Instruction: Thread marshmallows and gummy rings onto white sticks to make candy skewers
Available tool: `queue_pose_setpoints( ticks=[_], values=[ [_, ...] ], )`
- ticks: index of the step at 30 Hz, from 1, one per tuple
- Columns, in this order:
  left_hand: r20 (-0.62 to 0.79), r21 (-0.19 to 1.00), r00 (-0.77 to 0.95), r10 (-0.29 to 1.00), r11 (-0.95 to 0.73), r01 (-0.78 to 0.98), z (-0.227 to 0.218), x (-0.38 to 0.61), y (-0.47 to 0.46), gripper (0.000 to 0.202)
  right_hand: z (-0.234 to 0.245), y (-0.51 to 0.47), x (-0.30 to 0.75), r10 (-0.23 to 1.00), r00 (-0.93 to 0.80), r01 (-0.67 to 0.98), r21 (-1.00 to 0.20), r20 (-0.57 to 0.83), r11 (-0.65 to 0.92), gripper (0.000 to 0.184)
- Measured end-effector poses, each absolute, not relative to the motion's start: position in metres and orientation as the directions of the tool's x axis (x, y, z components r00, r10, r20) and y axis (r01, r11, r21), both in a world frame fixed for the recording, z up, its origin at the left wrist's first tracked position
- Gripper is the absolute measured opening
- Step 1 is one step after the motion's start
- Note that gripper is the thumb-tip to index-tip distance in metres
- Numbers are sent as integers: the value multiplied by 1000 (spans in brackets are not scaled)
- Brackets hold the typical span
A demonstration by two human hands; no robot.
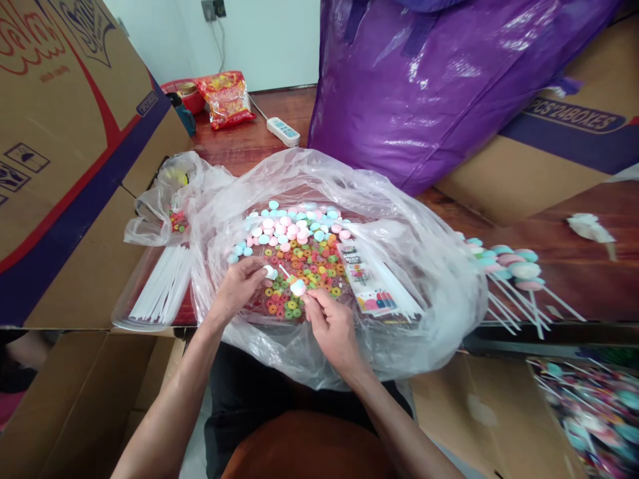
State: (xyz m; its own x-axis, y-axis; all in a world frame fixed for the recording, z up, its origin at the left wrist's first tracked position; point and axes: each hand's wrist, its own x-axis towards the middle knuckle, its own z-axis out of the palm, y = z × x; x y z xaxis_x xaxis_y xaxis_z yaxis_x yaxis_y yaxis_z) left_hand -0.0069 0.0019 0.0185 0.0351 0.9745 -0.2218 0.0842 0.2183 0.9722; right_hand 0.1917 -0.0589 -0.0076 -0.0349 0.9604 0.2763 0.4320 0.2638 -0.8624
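Note:
My left hand [240, 287] pinches a pale round marshmallow [270, 272] between thumb and fingertips. Facing it, my right hand [330, 322] is closed on a candy stick [298, 287] that carries a pastel marshmallow and an orange ring; its bare white tip points up and left. The two held pieces are a short gap apart. Beneath them lie many small coloured ring candies [299, 256] on a clear plastic bag [279, 346]. Behind these is a heap of pink, white and blue marshmallows [284, 226]. A printed card [367, 279] rests right of the rings, by white sticks [399, 293].
White sticks fill a clear tray [162, 286] at left. Several finished marshmallow sticks [524, 269] lie at the table's right. A purple bag [429, 86] and cardboard boxes [74, 166] surround the table. An open carton [499, 412] with wrapped candy stands lower right.

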Motion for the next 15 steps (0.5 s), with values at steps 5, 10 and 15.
queue_pose_setpoints(
  ticks=[5, 10, 15],
  values=[
    [-179, 981, 97, 979, 170, 95, 26, -9, -2, 29, -9, -59, 192, 959, -35, 425, -864, 281, 269, 20],
    [-148, 974, 127, 981, 122, 191, 26, -12, -7, 24, -9, -59, 191, 953, -37, 429, -856, 301, 287, 20],
    [-154, 956, 140, 978, 112, 273, 22, -11, -7, 22, -9, -59, 191, 953, -33, 442, -850, 302, 286, 21]
  ],
)
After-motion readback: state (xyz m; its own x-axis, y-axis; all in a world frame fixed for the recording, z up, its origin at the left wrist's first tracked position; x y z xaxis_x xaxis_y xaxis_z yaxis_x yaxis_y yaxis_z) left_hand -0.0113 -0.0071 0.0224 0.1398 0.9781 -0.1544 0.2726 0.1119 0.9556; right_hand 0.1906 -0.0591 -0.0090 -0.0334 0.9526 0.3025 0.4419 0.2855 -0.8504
